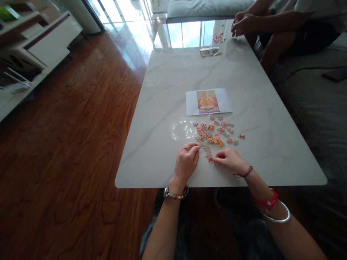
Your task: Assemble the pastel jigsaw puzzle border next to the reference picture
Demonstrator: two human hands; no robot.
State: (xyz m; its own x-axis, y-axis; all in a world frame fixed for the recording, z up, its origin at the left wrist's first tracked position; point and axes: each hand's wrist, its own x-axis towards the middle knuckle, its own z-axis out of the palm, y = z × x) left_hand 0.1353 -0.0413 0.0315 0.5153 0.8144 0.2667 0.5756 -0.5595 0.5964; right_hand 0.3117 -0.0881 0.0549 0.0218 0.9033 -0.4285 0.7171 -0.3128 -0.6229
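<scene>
A short strip of joined jigsaw puzzle pieces (206, 148) lies near the front of the marble-patterned table (159, 151). My left hand (187, 159) is closed at the strip's left edge, its fingertips pressed against the pieces there. At the strip's lower end, my right hand (230, 160) pinches a small reddish puzzle piece (210, 159). Just beyond both hands spreads a heap of loose puzzle pieces (208, 133) in pink, orange, purple and cream. Behind the heap lies a creased paper sheet (192, 103) printed with a yellow cartoon figure.
A crumpled clear packet (210, 52) and a few colourful pieces (218, 37) lie toward the far end. Another person's hands (242, 24) rest over the far right corner. A grey sofa (311, 108) runs along the right; a white cabinet (51, 43) stands at the left.
</scene>
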